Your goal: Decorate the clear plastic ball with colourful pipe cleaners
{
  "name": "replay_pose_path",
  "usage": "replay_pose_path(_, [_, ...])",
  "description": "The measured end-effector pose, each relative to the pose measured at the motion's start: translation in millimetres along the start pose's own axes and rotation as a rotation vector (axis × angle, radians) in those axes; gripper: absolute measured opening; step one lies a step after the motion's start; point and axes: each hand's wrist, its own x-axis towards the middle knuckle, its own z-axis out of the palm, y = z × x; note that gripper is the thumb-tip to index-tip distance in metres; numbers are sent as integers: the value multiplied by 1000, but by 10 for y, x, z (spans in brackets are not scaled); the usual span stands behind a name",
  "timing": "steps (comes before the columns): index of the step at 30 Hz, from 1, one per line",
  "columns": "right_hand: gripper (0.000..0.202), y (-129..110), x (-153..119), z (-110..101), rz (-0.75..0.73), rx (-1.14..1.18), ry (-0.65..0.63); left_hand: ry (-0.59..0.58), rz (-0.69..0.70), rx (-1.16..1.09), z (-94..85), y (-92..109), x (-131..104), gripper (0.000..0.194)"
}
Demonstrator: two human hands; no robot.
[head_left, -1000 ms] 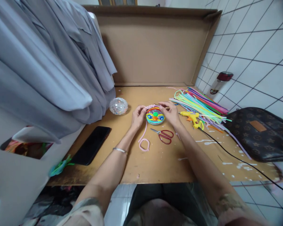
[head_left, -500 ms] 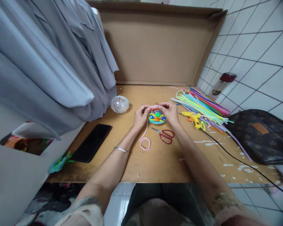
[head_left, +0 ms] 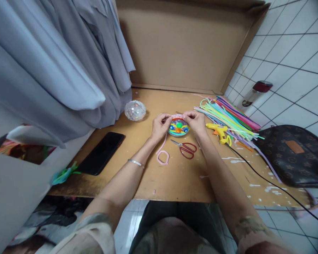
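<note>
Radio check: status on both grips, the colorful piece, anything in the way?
Left grip, right grip: at opposite sides of its top edge. Colorful piece: between them, green and orange dots showing. Scissors: near side, apart, probably no obstruction.

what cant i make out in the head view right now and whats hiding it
All in the head view:
Far side and underside of the colourful round piece: hidden by its own front, partly by the left hand and right hand.
Specks in the clear round piece: too small and blurred.
Mark on the bottle: too small to read.
Far end of the black cord: cut off by the right edge.
</note>
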Motion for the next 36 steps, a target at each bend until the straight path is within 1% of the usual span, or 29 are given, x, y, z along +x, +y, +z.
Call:
replay_pose_path(3, [6, 12, 2, -20, 10, -9, 7, -21, 22, 24, -7, 32, -9, 15])
replay_pose_path(7, [7, 5, -5, 1, -60, -102, 38, -14, -5, 33, -10, 88, -11, 16])
replay_pose_path(10, [8, -9, -13, 25, -97, -135, 40, -15, -21, -11, 12, 132, 24, 22])
replay_pose_path(12, [8, -23, -23, 37, -94, -139, 30, -53, -12, -18, 36, 169, 69, 24])
replay_pose_path(15, [8, -39, -41, 35, -96, -126, 20, -140, 17, 35, 63, 225, 145, 17])
replay_pose_path(17, [8, -37, -48, 15, -96, -84, 0, -174, 25, 60, 64, 247, 180, 13])
replay_pose_path(19, [10, -23, -48, -18, -51, -2, -42, -175, 15, 63, 50, 250, 194, 13])
replay_pose_path(21, [16, -1, -47, -56, 29, 91, -89, -156, 6, 64, 29, 237, 192, 14])
replay_pose_path(23, [20, 19, -51, -90, 68, 139, -108, -147, 5, 61, 9, 220, 186, 15])
replay_pose_path(26, [19, 35, -70, -123, 26, 112, -94, -161, 2, 49, -6, 203, 180, 17])
replay_pose_path(28, [20, 41, -86, -132, 5, 108, -106, -159, 1, 52, -8, 204, 177, 19])
replay_pose_path(32, [28, 60, -97, -148, 33, 208, -152, -154, -4, 86, -12, 225, 160, 20])
replay_pose_path(34, [31, 64, -92, -172, 46, 227, -138, -154, -9, 108, -17, 235, 152, 21])
replay_pose_path(36, [32, 55, -87, -209, 13, 177, -103, -150, -18, 128, -23, 240, 148, 21])
